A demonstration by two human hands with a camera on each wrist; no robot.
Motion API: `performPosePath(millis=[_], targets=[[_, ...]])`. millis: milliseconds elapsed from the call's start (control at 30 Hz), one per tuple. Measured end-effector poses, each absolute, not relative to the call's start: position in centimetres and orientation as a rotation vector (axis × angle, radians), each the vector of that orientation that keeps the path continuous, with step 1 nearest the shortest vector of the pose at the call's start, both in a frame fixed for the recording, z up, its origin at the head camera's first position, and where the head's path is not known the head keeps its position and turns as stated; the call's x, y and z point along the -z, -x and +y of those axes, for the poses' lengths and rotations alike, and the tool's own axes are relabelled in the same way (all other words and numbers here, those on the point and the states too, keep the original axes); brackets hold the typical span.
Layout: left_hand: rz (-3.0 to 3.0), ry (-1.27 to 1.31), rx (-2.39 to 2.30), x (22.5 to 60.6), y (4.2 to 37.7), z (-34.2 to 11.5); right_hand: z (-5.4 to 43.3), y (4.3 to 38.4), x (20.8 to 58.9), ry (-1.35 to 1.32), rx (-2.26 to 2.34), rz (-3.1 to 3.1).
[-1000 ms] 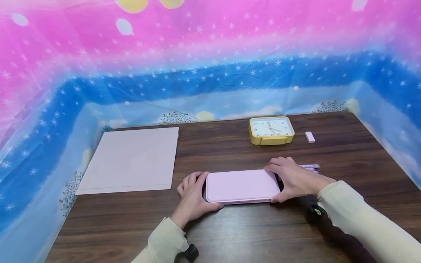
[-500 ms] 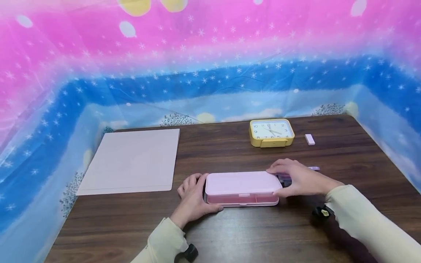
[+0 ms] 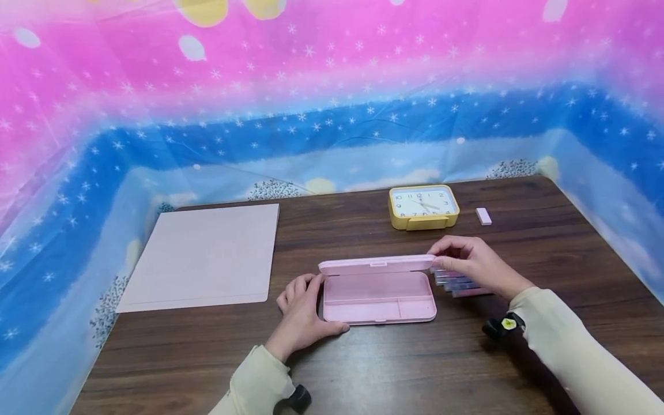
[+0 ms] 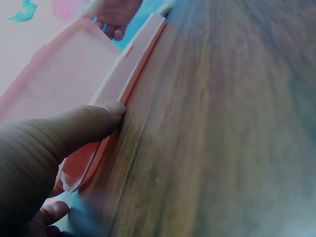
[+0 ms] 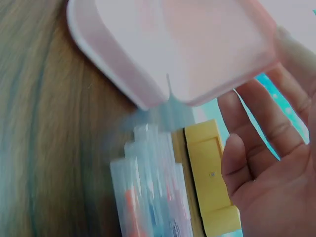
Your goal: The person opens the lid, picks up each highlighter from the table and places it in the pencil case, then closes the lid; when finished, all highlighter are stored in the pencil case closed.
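Note:
A pink pencil case (image 3: 378, 285) lies on the table with its hinged lid (image 3: 376, 265) raised, showing a long rear compartment and two smaller front ones. My left hand (image 3: 303, 311) grips its left end, thumb along the front edge and fingers behind. In the left wrist view the thumb (image 4: 89, 123) presses on the case's front wall. My right hand (image 3: 479, 262) pinches the right corner of the lid between thumb and fingers, holding it up. Beneath that hand lie several clear-capped pens (image 3: 453, 282), partly hidden; the right wrist view shows their caps (image 5: 148, 173) side by side.
A yellow alarm clock (image 3: 424, 207) stands behind the case, with a small white eraser (image 3: 483, 216) to its right. At the left of the dark wooden table (image 3: 394, 374) lies a large pale flat folder or board (image 3: 202, 253). A patterned cloth (image 3: 311, 127) hangs around the table.
My right hand has lifted the pencil case's lid up and back, so the inside shows. The left hand has kept its grip on the left end. More of the pens are visible.

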State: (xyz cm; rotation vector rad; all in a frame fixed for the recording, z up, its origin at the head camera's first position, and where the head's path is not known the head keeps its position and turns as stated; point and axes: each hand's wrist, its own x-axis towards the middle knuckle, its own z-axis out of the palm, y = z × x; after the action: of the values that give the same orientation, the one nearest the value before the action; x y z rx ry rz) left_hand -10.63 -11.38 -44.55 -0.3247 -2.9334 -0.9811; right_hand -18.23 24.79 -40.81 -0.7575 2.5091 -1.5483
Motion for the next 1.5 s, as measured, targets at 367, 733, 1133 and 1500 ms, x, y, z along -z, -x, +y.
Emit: performPosePath(millis=[367, 733, 1133, 1500], targets=[[-2.922, 0.316, 0.996, 44.8, 10.2, -11.7, 24.0, 19.5, 41.4, 0.515, 1.632, 2.549], [-2.882, 0.411, 1.047, 44.8, 10.4, -12.0, 23.7, 20.3, 42.0, 0.451, 1.676, 2.554], [-2.896, 0.459, 1.224, 44.5, 10.7, -13.3, 23.2, 20.1, 41.7, 0.450, 1.691, 2.652], [-2.803, 0.422, 1.204, 45.3, 10.0, -12.9, 23.4, 20.0, 42.2, 0.431, 1.661, 2.708]])
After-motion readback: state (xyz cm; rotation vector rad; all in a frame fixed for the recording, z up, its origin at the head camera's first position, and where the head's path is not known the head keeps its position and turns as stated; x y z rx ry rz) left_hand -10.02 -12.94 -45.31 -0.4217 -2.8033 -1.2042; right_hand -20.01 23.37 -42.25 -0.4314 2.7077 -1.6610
